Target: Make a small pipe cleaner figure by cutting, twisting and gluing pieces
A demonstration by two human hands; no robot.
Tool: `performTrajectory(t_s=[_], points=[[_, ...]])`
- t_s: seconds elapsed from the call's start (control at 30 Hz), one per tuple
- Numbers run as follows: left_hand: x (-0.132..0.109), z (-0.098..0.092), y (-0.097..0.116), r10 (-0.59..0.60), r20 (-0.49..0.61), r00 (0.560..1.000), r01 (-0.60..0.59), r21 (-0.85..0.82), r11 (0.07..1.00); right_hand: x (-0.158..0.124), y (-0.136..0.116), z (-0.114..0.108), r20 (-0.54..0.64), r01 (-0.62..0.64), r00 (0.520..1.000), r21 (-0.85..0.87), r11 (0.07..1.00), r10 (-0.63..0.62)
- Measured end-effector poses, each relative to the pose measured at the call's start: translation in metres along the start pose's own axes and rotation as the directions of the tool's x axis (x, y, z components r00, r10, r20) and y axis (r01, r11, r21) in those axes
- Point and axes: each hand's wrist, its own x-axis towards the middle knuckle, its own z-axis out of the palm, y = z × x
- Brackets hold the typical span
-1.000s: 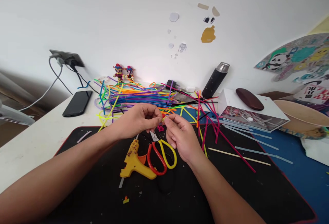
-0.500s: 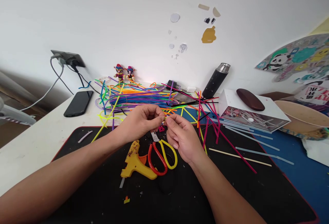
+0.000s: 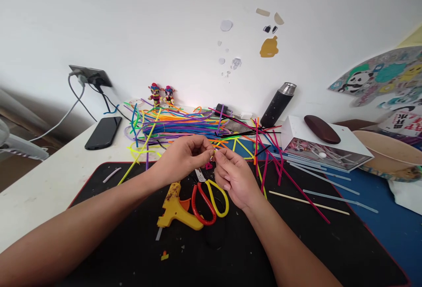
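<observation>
One tiny yellowish piece (image 3: 214,153) is pinched between the closed fingertips of left hand (image 3: 184,157) and right hand (image 3: 236,176), with scissors (image 3: 209,201) and a glue gun (image 3: 176,212) lying nearer and pipe cleaners (image 3: 184,128) heaped beyond.

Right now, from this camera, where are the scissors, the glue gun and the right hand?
Scissors (image 3: 209,197): head view, on the red handle's inner side.
Glue gun (image 3: 173,211): head view, on the yellow body.
Right hand (image 3: 238,179): head view, near the base of the thumb.

Left forearm (image 3: 112,205) sits lower now, baring more of a yellow strip (image 3: 147,134) and a purple strip (image 3: 147,161)
</observation>
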Motion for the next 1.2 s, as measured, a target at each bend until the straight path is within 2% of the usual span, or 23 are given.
performTrajectory(t_s=[0.33,0.47,0.53,0.63,0.87,1.07,1.2], points=[[0.000,-0.010,-0.001,-0.058,0.105,0.993,0.053,0.046,0.998,0.001,0.001,-0.001,-0.019,-0.011,1.000,0.000,1.000,0.011],[-0.001,-0.011,0.000,-0.027,0.129,0.991,0.001,0.197,0.981,0.001,0.002,-0.001,-0.010,-0.010,1.000,-0.003,1.000,0.010],[-0.001,-0.011,0.000,-0.002,0.136,0.991,-0.029,0.222,0.975,0.000,0.000,-0.001,-0.004,-0.003,1.000,0.003,1.000,0.003],[-0.001,-0.011,0.000,-0.001,0.139,0.990,-0.018,0.133,0.991,-0.002,-0.003,0.001,0.008,0.010,1.000,0.019,1.000,-0.010],[0.003,-0.015,-0.002,-0.081,0.249,0.965,0.123,-0.157,0.980,-0.002,-0.006,-0.001,0.035,0.011,0.999,0.058,0.998,-0.013],[0.004,-0.021,0.002,-0.085,0.220,0.972,0.120,-0.154,0.981,-0.003,-0.007,0.000,0.037,-0.006,0.999,0.046,0.999,0.004],[0.004,-0.022,0.005,-0.109,0.241,0.964,0.146,-0.141,0.979,-0.003,-0.006,0.000,0.030,-0.007,1.000,0.039,0.999,0.006]])
